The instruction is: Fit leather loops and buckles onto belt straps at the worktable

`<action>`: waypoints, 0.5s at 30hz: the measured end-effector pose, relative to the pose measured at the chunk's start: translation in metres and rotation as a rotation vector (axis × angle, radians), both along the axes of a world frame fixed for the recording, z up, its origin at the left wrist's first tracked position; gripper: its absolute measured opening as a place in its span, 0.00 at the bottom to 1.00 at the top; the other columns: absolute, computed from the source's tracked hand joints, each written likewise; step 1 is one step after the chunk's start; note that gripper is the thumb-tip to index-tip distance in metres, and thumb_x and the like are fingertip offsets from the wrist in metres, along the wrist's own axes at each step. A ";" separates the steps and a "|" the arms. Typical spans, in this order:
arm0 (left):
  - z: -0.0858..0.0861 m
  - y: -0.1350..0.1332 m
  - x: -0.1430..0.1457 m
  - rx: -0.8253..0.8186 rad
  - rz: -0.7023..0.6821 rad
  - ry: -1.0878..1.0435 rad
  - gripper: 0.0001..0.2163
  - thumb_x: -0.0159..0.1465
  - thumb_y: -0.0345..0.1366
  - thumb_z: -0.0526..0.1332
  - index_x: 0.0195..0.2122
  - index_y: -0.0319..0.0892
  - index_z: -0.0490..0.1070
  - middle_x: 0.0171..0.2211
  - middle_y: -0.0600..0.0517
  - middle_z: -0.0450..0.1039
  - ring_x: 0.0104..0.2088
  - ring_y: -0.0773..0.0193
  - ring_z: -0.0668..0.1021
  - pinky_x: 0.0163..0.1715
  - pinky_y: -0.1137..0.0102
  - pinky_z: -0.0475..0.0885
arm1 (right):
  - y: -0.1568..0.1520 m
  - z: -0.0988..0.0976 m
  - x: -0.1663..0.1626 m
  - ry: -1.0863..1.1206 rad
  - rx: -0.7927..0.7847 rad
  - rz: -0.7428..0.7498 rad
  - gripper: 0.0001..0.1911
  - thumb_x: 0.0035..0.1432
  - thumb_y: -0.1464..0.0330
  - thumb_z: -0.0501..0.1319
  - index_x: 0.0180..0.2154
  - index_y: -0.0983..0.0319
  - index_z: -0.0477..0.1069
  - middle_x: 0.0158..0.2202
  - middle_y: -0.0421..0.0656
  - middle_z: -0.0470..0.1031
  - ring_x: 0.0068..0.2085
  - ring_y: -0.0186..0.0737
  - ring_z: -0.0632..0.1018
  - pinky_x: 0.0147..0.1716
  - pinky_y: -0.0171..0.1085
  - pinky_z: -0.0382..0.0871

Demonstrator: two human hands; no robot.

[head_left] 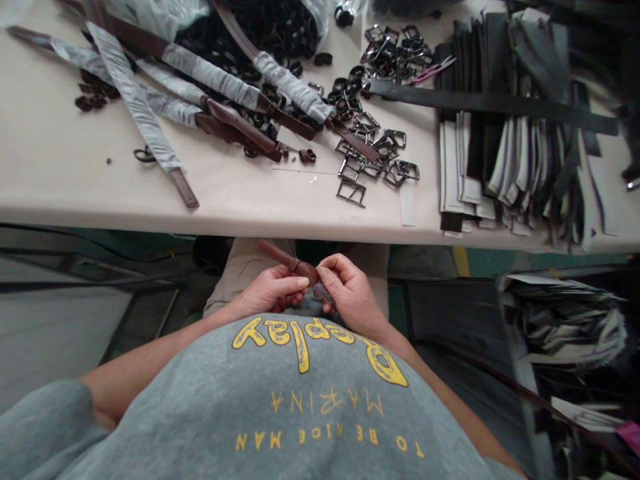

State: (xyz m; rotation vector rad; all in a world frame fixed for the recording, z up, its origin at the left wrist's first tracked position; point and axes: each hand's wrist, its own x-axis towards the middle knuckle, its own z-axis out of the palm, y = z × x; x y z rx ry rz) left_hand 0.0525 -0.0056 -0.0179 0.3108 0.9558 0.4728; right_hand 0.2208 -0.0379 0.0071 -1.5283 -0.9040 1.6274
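Observation:
Below the table edge, over my lap, both hands grip a brown leather belt end (287, 259). My left hand (273, 291) pinches it from the left, fingers closed on the strap with its loop. My right hand (350, 293) is closed on the same strap from the right, thumb pressing near the loop. On the table (60, 167) lie several dark metal buckles (373, 157), a pile of black loops (260, 33) and several brown belts partly wrapped in grey plastic (215, 77).
Stacks of black and white belt strips (505, 160) fill the table's right side, with one long black strap (490, 103) laid across them. A bin of scraps (565, 333) stands on the floor at right. A loose buckle (351, 192) lies near the table's front edge.

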 end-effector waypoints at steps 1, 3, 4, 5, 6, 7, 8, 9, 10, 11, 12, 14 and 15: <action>-0.001 0.000 0.000 0.003 -0.004 0.007 0.16 0.41 0.36 0.78 0.27 0.38 0.75 0.21 0.56 0.73 0.19 0.74 0.71 0.20 0.79 0.65 | 0.000 0.000 0.000 -0.005 0.007 0.000 0.14 0.59 0.55 0.61 0.35 0.59 0.66 0.23 0.32 0.68 0.16 0.26 0.67 0.14 0.27 0.59; -0.002 -0.001 -0.001 -0.007 -0.014 0.008 0.16 0.42 0.36 0.78 0.26 0.38 0.74 0.21 0.55 0.73 0.19 0.74 0.71 0.20 0.79 0.65 | -0.001 0.000 0.000 -0.005 0.005 0.015 0.13 0.60 0.56 0.60 0.35 0.60 0.66 0.23 0.32 0.68 0.16 0.26 0.67 0.14 0.27 0.58; -0.003 -0.001 -0.001 -0.015 -0.017 0.004 0.16 0.42 0.36 0.78 0.26 0.38 0.74 0.21 0.55 0.73 0.19 0.74 0.71 0.20 0.79 0.65 | -0.001 -0.001 0.000 0.000 -0.004 0.025 0.13 0.60 0.56 0.60 0.34 0.60 0.66 0.22 0.32 0.68 0.15 0.26 0.66 0.14 0.27 0.58; -0.005 -0.001 -0.002 -0.022 -0.017 0.001 0.15 0.43 0.36 0.78 0.26 0.38 0.74 0.21 0.55 0.73 0.19 0.74 0.71 0.19 0.79 0.65 | 0.000 -0.002 0.001 0.005 -0.015 0.036 0.13 0.60 0.56 0.60 0.34 0.60 0.66 0.22 0.32 0.68 0.15 0.26 0.66 0.14 0.27 0.57; -0.006 -0.002 -0.002 -0.028 -0.016 -0.003 0.15 0.43 0.36 0.78 0.26 0.38 0.74 0.21 0.55 0.73 0.18 0.74 0.71 0.19 0.79 0.65 | 0.000 -0.003 0.001 0.012 -0.028 0.048 0.13 0.61 0.56 0.60 0.34 0.60 0.66 0.21 0.31 0.68 0.15 0.26 0.66 0.14 0.27 0.56; -0.007 -0.002 -0.001 -0.031 -0.014 -0.007 0.15 0.43 0.36 0.78 0.26 0.38 0.74 0.21 0.55 0.73 0.18 0.74 0.71 0.19 0.79 0.65 | 0.000 -0.005 0.001 0.017 -0.039 0.057 0.13 0.61 0.56 0.59 0.34 0.60 0.66 0.21 0.31 0.69 0.15 0.26 0.66 0.13 0.27 0.56; -0.008 -0.002 -0.001 -0.032 -0.010 -0.010 0.15 0.43 0.37 0.78 0.26 0.38 0.74 0.21 0.55 0.73 0.18 0.74 0.71 0.19 0.79 0.65 | 0.000 -0.006 0.002 0.018 -0.046 0.064 0.14 0.61 0.56 0.59 0.35 0.60 0.66 0.21 0.31 0.69 0.15 0.26 0.66 0.13 0.27 0.56; -0.008 -0.002 -0.001 -0.030 -0.009 -0.011 0.15 0.43 0.37 0.78 0.26 0.38 0.74 0.21 0.55 0.72 0.18 0.74 0.71 0.19 0.79 0.65 | 0.000 -0.007 0.002 0.016 -0.049 0.067 0.14 0.61 0.55 0.59 0.35 0.59 0.66 0.21 0.32 0.69 0.15 0.26 0.66 0.13 0.27 0.55; -0.008 -0.002 -0.001 -0.025 -0.012 -0.009 0.16 0.42 0.37 0.78 0.26 0.38 0.74 0.21 0.55 0.72 0.18 0.74 0.70 0.19 0.78 0.64 | 0.000 -0.008 0.002 0.010 -0.045 0.066 0.14 0.61 0.55 0.59 0.35 0.59 0.66 0.21 0.32 0.69 0.15 0.26 0.66 0.13 0.27 0.55; -0.007 -0.001 -0.001 -0.012 -0.019 -0.003 0.16 0.42 0.37 0.78 0.26 0.38 0.74 0.21 0.55 0.72 0.18 0.74 0.70 0.19 0.78 0.64 | 0.000 -0.008 0.002 0.003 -0.039 0.064 0.14 0.62 0.55 0.59 0.35 0.59 0.66 0.21 0.32 0.69 0.15 0.26 0.66 0.14 0.27 0.56; -0.006 -0.001 -0.001 0.015 -0.023 0.008 0.16 0.42 0.38 0.78 0.26 0.38 0.75 0.21 0.55 0.72 0.18 0.74 0.70 0.19 0.78 0.64 | -0.001 -0.008 0.003 -0.005 -0.029 0.061 0.14 0.62 0.55 0.59 0.35 0.59 0.66 0.22 0.32 0.68 0.15 0.27 0.66 0.14 0.27 0.57; -0.001 0.000 -0.002 0.125 -0.018 0.049 0.15 0.43 0.39 0.78 0.28 0.38 0.77 0.21 0.56 0.72 0.19 0.73 0.70 0.20 0.77 0.64 | -0.002 -0.006 0.004 -0.039 0.016 0.087 0.12 0.61 0.57 0.60 0.36 0.59 0.68 0.23 0.32 0.68 0.18 0.28 0.67 0.16 0.29 0.60; 0.002 0.001 -0.002 0.207 -0.008 0.079 0.15 0.44 0.39 0.77 0.29 0.39 0.78 0.22 0.55 0.73 0.20 0.72 0.71 0.22 0.76 0.66 | -0.002 -0.004 0.005 -0.073 0.057 0.114 0.11 0.60 0.58 0.62 0.36 0.60 0.69 0.24 0.33 0.69 0.20 0.29 0.68 0.18 0.29 0.62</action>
